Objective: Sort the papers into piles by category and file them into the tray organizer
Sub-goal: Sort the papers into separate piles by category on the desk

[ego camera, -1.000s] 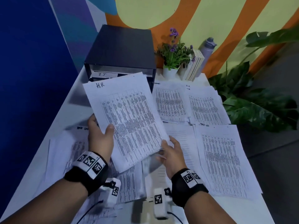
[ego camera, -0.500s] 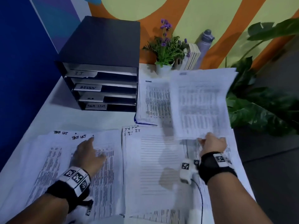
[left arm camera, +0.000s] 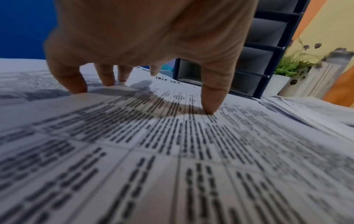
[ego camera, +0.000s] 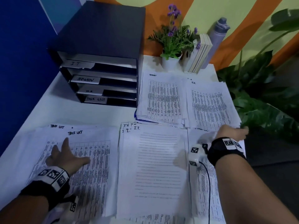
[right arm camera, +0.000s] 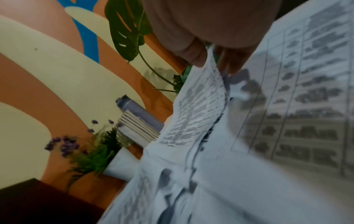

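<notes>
A dark tray organizer (ego camera: 103, 29) at the back left has slots labelled IT, ADMIN, HR and TASK LIST. Paper piles cover the table: TASK LIST pile (ego camera: 97, 175) front left, IT pile (ego camera: 153, 159) centre, ADMIN pile (ego camera: 161, 97) and HR pile (ego camera: 208, 104) behind. My left hand (ego camera: 64, 157) lies spread on the TASK LIST pile (left arm camera: 172, 144), fingertips (left arm camera: 210, 106) pressing the top sheet. My right hand (ego camera: 231, 133) is at the HR pile's near right corner, thumb and fingers (right arm camera: 193, 56) pinching the edge of an HR sheet (right arm camera: 203, 106) that lies on the pile.
A small potted purple flower (ego camera: 173, 46), upright books (ego camera: 199, 54) and a grey bottle (ego camera: 216, 38) stand at the back. A large leafy plant (ego camera: 262, 94) crowds the table's right edge. More printed sheets (ego camera: 205, 183) lie under my right wrist. A blue wall runs along the left.
Both hands held the HR sheet up a second ago. The left hand let go and dropped onto the TASK LIST pile. The right hand carried the sheet right and down onto the HR pile.
</notes>
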